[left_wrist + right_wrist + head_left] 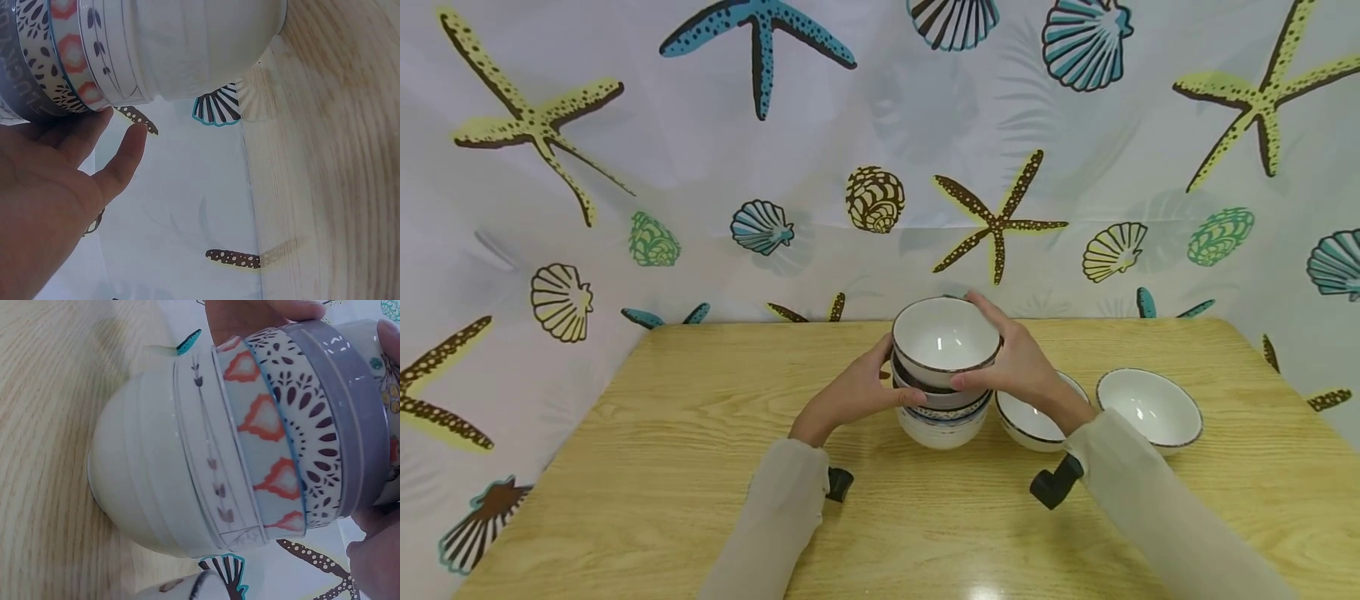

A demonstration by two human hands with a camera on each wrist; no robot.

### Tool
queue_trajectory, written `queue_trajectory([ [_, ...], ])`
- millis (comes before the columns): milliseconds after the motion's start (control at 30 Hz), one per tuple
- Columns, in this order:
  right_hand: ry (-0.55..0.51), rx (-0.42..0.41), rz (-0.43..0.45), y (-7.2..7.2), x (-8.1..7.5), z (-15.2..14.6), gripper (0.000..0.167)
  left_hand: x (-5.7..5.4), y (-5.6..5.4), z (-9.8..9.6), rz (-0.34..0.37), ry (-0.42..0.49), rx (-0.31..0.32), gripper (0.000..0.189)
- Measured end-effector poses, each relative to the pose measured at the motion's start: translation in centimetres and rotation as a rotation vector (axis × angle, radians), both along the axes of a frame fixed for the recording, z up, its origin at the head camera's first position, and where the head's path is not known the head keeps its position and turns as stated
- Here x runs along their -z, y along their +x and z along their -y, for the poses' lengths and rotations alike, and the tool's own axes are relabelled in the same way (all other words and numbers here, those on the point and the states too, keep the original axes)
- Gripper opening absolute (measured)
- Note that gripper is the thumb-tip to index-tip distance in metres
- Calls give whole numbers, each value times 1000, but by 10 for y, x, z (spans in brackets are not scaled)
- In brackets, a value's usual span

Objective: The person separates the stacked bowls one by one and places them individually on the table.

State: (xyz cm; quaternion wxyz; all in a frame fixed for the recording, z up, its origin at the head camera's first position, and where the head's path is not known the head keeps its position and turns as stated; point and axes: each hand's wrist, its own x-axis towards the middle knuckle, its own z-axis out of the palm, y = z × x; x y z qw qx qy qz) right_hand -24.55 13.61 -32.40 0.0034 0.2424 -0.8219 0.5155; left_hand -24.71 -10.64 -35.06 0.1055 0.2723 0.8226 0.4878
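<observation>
A stack of bowls [942, 435] stands mid-table, with a white ribbed bowl [144, 469] at the bottom. Above it come bands with grey sprigs, orange motifs [281, 481] and dark petals, then a grey bowl [359, 425]. At the top is a floral bowl [936, 333], white inside with a dark rim, partly within the grey one and slightly tilted. My right hand [1018, 362] grips this top bowl, thumb in front and fingers behind. My left hand [853, 387] holds the grey bowl from the left, its thumb across the front.
Two more white bowls with dark rims sit to the right of the stack: one bowl [1030, 419] partly behind my right wrist, the other bowl [1150, 408] farther right. The wooden table [685, 467] ends at a cloth backdrop [820, 275] printed with shells and starfish.
</observation>
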Motion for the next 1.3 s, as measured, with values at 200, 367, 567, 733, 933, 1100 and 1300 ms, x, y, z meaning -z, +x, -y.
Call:
queue_trajectory([
  [200,13,35,-5,0,-8,-3,116,1,-2,1,2,-5,-12,117],
  [367,10,34,-18,0,-12,-9,114,1,-3,0,0,-8,-21,122],
  [567,-2,37,-21,0,-17,-16,115,2,-5,-1,-17,-13,-26,124],
  [733,-6,41,-17,0,-21,-23,112,1,-5,-2,-21,-21,-32,124],
  [933,-9,37,-7,0,-26,-25,110,-2,-4,-1,-32,-23,-33,121],
  [1100,-15,36,5,2,-27,-27,110,-1,-5,-2,-28,-24,-27,119],
  [1300,-19,35,-2,4,-32,-31,107,-1,-4,-1,-12,-21,-39,122],
])
